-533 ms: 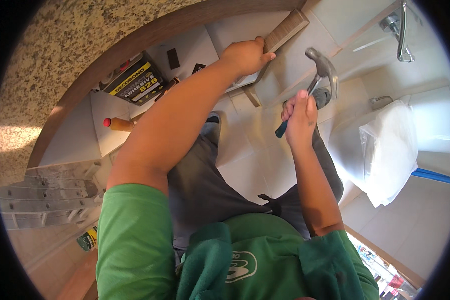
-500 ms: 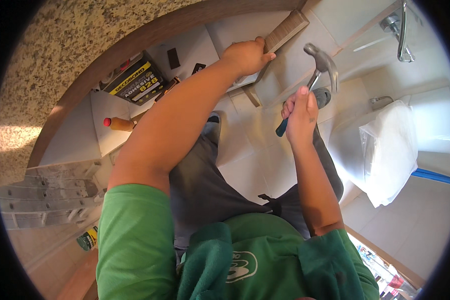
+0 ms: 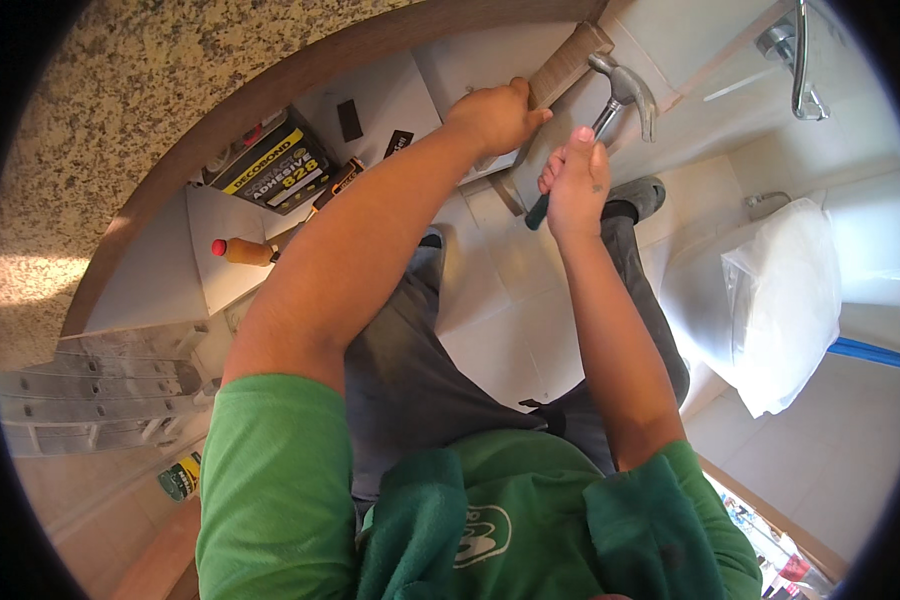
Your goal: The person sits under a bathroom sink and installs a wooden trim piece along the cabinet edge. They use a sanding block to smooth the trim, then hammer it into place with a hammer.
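My right hand (image 3: 577, 195) is closed round the dark handle of a claw hammer (image 3: 630, 88). The metal head is raised close to the far end of a wood-grain strip (image 3: 570, 65); whether they touch I cannot tell. That strip stands at the edge of the white cabinet under the counter. My left hand (image 3: 495, 118) grips its nearer part, thumb toward me and the other fingers mostly hidden behind the hand.
A speckled stone counter (image 3: 160, 110) curves overhead at left. Beneath it are a black-and-yellow adhesive can (image 3: 275, 165), a red-capped bottle (image 3: 242, 251) and a screwdriver-like tool (image 3: 340, 182). A toilet covered in white plastic (image 3: 785, 300) stands at right, below a chrome fitting (image 3: 800, 65).
My right hand has carried the hammer up and leftward, bringing its head nearer to the strip's far end. My left hand keeps its place on the strip.
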The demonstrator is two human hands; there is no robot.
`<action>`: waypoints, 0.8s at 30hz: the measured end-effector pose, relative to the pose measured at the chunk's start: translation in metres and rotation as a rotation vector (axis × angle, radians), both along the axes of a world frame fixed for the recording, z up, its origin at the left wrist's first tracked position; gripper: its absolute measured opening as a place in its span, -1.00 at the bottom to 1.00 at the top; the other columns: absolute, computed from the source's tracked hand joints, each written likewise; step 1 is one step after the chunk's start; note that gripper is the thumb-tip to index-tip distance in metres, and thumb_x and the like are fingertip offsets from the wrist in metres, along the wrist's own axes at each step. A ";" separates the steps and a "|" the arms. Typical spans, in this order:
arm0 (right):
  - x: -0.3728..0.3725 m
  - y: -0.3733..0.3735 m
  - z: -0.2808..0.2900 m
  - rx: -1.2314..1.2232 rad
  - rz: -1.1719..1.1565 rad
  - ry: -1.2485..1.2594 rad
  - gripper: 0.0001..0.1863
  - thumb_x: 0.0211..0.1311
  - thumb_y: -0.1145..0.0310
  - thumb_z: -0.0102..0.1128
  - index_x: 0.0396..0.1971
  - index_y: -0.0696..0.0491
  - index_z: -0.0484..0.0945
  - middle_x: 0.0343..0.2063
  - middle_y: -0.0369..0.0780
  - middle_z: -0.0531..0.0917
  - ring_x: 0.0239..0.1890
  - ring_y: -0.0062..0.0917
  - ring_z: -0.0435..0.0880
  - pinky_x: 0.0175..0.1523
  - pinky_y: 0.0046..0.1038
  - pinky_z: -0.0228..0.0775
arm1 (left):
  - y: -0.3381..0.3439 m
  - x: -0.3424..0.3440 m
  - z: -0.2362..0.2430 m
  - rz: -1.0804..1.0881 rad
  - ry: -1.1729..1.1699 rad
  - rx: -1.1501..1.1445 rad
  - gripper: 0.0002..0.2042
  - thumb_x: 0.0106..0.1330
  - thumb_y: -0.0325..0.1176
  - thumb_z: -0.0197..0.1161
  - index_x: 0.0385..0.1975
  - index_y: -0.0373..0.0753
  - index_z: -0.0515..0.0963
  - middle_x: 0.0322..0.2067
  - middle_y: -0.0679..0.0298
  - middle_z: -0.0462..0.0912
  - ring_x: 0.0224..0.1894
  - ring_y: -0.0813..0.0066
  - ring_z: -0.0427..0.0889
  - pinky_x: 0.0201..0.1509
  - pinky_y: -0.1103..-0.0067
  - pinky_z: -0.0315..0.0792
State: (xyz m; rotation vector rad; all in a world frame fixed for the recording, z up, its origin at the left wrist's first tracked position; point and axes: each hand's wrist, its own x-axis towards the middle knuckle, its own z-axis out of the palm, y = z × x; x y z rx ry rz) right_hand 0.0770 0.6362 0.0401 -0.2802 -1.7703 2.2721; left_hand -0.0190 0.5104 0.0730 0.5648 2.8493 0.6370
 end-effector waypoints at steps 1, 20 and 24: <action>0.003 0.000 0.002 -0.011 -0.003 -0.013 -0.52 0.59 -0.09 -0.09 -0.41 0.01 0.25 -0.65 -0.33 0.30 -0.64 -0.61 0.29 -0.52 -0.50 0.24 | -0.001 0.000 -0.001 0.006 -0.006 0.001 -0.39 0.48 0.19 0.02 0.02 -0.38 0.43 -0.15 -0.10 0.71 -0.03 -0.05 0.70 0.07 0.19 0.53; 0.021 0.002 0.014 -0.089 -0.060 0.089 -0.54 0.60 -0.05 -0.10 -0.39 0.03 0.27 -0.61 -0.31 0.34 -0.60 -0.60 0.31 -0.45 -0.48 0.28 | 0.003 0.003 0.007 0.032 0.052 0.063 -0.39 0.45 0.20 0.07 -0.08 -0.40 0.47 -0.24 -0.15 0.71 -0.13 -0.12 0.72 -0.03 0.15 0.56; 0.018 -0.006 0.025 -0.152 -0.117 0.242 -0.53 0.57 -0.08 -0.03 -0.39 0.02 0.27 -0.61 -0.34 0.34 -0.60 -0.69 0.30 -0.49 -0.54 0.23 | 0.008 0.006 0.012 0.043 0.081 0.070 -0.40 0.46 0.19 0.05 -0.10 -0.39 0.46 -0.24 -0.12 0.72 -0.11 -0.09 0.72 -0.01 0.17 0.56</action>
